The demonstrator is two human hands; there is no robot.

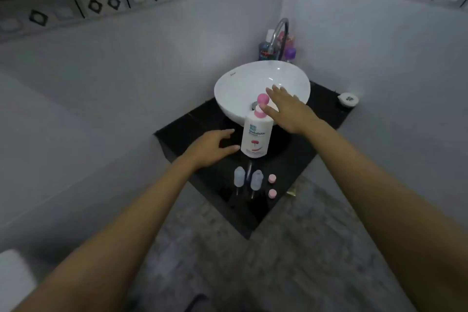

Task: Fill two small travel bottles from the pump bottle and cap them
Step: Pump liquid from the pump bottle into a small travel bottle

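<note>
Head view looks down on a corner washstand: a glossy black stone desk [182,134] at the centre of the frame, carrying a white oval ceramic basin [235,83] with a curved chrome tap [279,30] behind it.

A white plastic pump bottle with a pink pump head [256,138] stands upright in front of the basin, at mid-frame. Below it, near the desk's front corner, two small clear plastic travel bottles [248,180] stand side by side, uncapped. Two small round pink caps [272,186] lie just to their right, apart from them.

The left hand [210,148] reaches in from the lower left with its grip open and empty, fingertips just beside the pump bottle's lower body; contact cannot be told. The right hand [286,109] comes from the lower right, fingers spread and holding nothing, beside the pump head.

Filling has likely not begun. Risks from here: the tall pump bottle could tip if grasped on one side only. The light travel bottles could be knocked over by a forearm passing above them. Their narrow mouths make spills on the slick desk likely. The loose caps could roll off the near edge to the floor.
</note>
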